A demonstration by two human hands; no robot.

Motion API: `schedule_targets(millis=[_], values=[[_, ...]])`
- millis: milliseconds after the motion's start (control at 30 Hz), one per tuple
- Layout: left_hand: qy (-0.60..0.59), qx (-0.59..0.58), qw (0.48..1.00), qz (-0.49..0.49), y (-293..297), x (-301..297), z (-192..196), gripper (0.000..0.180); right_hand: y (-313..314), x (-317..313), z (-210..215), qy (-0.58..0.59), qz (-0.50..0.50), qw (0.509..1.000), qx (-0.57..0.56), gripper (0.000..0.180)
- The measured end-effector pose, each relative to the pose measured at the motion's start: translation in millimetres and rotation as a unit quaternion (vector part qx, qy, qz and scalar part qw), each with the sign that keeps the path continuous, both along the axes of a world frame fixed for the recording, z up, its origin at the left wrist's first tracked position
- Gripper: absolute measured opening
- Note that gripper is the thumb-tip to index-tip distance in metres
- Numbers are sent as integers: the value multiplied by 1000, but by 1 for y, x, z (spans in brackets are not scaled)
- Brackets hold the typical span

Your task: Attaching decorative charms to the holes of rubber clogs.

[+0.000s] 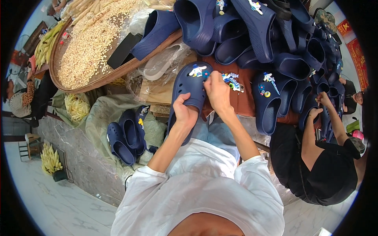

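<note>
My left hand (185, 111) grips a navy blue clog (189, 88) by its strap end, holding it toe-up in front of me. A white cartoon charm (197, 70) sits on the clog's toe. My right hand (216, 92) pinches at the clog's upper right side, fingertips on a small colourful charm (205, 74). More loose charms (233, 82) lie on the brown surface (244, 100) just right of my right hand.
A big heap of navy clogs (267, 35) fills the upper right. A round woven tray of pale kernels (90, 47) lies upper left. Finished clogs (126, 135) rest on plastic sacks at the left. A person in black (323, 165) handles clogs at the right.
</note>
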State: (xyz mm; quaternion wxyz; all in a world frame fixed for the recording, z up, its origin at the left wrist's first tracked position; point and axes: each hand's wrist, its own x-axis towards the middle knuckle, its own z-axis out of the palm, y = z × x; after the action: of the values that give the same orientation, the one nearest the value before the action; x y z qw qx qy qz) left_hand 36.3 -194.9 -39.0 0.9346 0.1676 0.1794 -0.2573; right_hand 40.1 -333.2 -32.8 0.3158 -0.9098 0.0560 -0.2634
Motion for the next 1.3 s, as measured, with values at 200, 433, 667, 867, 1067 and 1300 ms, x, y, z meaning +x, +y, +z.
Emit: schedule_targets(millis=[200,433,667,867,1067,1300], values=[[17,2,1000,17,1,0,3,51,-32,5,-5,7,-37,999,30,12],[-15,2,1000,13,-3,8,1,51,-67,8,-23,41,-76,987,-134,14],[-38,8,999,35,-5,-3,0,54,-44,2,15,-13,-23,997,-66,20],[-13,51,999,12,-7,-9,-1,52,-10,25,43,-29,131,975,-178,33],[-11,53,999,-3,0,-6,9,50,-1,37,38,-47,132,975,-174,27],[9,59,998,7,-9,0,-12,50,0,51,26,-82,107,986,-95,23]])
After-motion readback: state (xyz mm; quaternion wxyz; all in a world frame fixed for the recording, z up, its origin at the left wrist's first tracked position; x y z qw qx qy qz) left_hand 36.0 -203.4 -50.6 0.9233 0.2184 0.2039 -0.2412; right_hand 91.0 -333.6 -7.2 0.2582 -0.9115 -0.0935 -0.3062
